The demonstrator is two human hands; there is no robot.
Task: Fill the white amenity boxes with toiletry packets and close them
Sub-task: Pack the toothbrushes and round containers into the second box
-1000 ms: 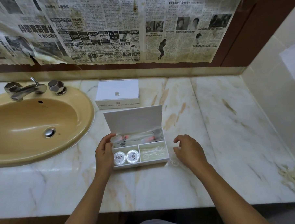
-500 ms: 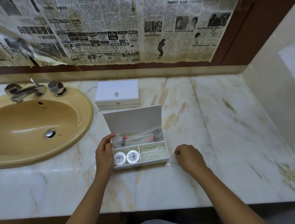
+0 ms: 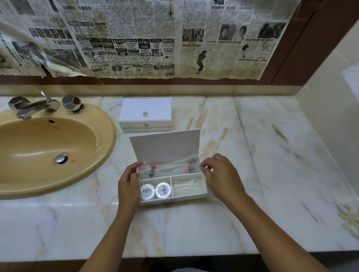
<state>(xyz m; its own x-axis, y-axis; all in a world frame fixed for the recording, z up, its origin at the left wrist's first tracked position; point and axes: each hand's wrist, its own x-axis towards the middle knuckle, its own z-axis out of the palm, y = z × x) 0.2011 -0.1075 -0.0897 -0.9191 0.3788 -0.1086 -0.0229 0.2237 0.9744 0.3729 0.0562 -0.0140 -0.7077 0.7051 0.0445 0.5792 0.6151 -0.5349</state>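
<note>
Marble table (image 3: 257, 153) carries a tan sink (image 3: 41, 150) at left. A closed white box (image 3: 145, 113) sits at the rear. Just in front, the open box (image 3: 170, 177) stands with lid upright. Left hand (image 3: 128, 185) grips its left wall, fingers curled round the edge. Right hand (image 3: 221, 175) pinches a clear packet (image 3: 176, 166) at the rear compartment's right end. Two round packets (image 3: 155, 190) lie front-left.

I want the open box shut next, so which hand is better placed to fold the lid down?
Probably the right hand: its fingertips sit at the back corner of the open box, just below the raised lid. The left hand grips the box's left side, steadying it.
</note>
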